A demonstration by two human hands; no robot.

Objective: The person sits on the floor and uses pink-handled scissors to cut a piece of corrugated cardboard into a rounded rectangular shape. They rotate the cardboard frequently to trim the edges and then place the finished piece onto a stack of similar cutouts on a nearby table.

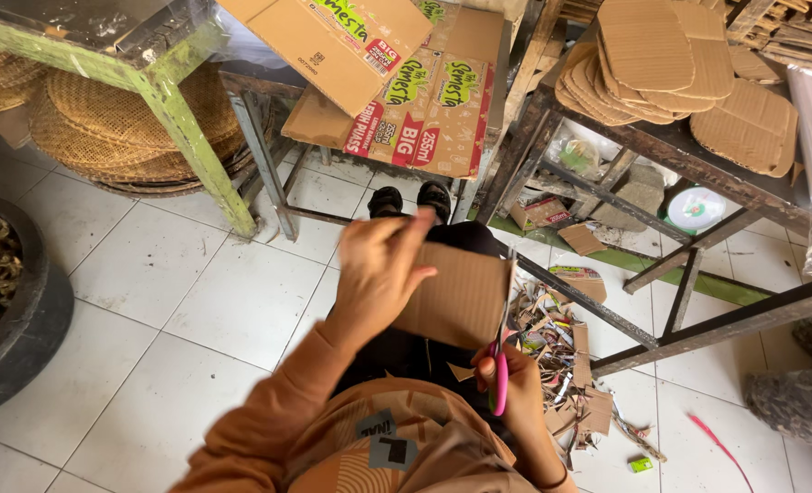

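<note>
Left hand (379, 274) grips the near-left edge of a brown cardboard piece (456, 297) held over the lap, its long axis running left to right, while the right hand (506, 383), just below its right end, is closed around pink-handled scissors (499, 361) whose blades rise along that right edge. Offcuts (561, 365) litter the white tiled floor (150, 301) just right of the person, beneath a metal-framed table (671, 151) stacked with rounded cardboard cutouts (662, 59). Scissor blades are thin and hard to make out, and the right hand's fingers are partly hidden by the handles.
</note>
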